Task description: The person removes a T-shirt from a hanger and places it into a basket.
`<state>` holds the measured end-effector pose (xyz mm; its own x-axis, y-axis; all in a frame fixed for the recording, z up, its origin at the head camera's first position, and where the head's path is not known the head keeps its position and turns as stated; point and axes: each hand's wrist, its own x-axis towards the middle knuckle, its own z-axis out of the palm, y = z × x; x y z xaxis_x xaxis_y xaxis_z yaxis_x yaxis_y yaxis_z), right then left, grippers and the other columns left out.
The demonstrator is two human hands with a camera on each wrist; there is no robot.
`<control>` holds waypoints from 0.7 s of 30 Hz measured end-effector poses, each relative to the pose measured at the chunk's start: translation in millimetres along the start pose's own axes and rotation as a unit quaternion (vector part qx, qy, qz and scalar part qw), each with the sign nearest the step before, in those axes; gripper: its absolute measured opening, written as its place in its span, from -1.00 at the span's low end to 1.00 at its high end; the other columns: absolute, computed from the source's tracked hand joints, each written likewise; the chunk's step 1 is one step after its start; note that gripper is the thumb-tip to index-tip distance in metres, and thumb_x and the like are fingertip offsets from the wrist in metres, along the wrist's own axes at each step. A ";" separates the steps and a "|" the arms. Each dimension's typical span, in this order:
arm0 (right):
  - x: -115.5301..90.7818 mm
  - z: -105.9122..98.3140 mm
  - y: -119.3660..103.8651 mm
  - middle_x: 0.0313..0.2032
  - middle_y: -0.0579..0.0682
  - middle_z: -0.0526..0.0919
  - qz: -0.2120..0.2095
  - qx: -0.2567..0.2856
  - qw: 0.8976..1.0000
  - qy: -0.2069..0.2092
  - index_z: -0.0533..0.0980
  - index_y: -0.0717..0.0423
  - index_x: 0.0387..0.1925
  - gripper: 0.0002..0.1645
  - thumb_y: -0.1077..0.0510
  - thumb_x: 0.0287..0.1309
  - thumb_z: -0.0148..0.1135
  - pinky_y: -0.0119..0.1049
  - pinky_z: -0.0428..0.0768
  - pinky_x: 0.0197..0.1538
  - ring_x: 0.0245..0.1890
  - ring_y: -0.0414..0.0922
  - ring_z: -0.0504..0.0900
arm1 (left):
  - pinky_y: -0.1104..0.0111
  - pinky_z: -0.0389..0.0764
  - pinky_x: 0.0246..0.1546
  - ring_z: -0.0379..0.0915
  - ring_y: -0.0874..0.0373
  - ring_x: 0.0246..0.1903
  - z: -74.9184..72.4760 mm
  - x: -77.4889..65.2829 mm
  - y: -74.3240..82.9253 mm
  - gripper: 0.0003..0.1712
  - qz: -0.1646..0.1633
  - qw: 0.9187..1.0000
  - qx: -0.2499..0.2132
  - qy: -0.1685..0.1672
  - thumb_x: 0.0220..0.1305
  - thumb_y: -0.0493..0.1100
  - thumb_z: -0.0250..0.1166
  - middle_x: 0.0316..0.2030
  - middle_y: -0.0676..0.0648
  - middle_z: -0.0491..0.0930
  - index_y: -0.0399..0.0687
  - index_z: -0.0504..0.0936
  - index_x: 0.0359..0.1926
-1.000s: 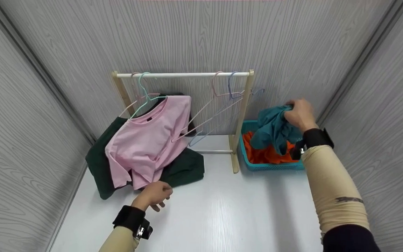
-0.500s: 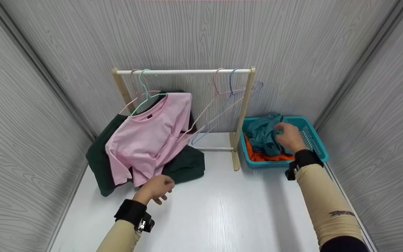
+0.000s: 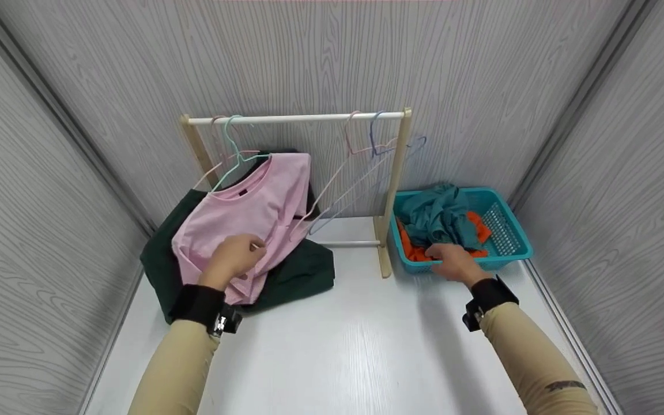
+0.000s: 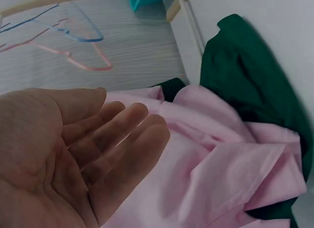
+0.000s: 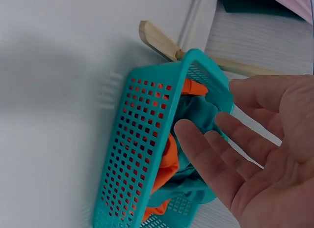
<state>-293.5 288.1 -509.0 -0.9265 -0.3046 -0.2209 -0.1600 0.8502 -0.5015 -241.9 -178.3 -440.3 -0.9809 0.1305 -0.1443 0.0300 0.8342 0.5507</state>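
My left hand hovers in front of a pink shirt, fingers loosely bent and holding nothing. The shirt hangs on a mint-green hanger at the rack's left end, over a dark green garment that spreads out behind and below it. My right hand is over the front rim of a turquoise basket; in the right wrist view its fingers are spread, with nothing between them. Inside the basket, a crumpled teal garment lies on top of an orange cloth.
A small wooden rack with a white rail stands against the grey wood-grain wall. A bare pink hanger and a bare blue hanger hang near its right end. Panels close in both sides of the white table.
The teal garment has gone down into the basket and my right hand has let go, drawing back towards the front rim. My left hand has risen from below the pink shirt to in front of it.
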 end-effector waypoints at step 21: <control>-32.0 78.6 8.5 0.07 0.26 0.57 0.058 0.082 0.992 -0.077 0.54 0.19 0.05 -0.62 0.28 0.18 0.24 -0.11 0.70 -0.34 -0.09 0.05 0.62 | -0.24 0.37 0.13 0.30 -0.46 0.20 -76.3 11.8 -24.2 -0.45 -0.108 0.984 0.057 0.132 0.41 -0.11 -0.08 0.24 -0.50 0.36 -0.33 0.34 0.30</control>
<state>-238.5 271.4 -572.0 -0.8701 -0.2817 -0.4044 0.0139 0.8062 -0.5915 -268.9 -237.9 -392.6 -0.9819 -0.1885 -0.0205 -0.1787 0.8837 0.4326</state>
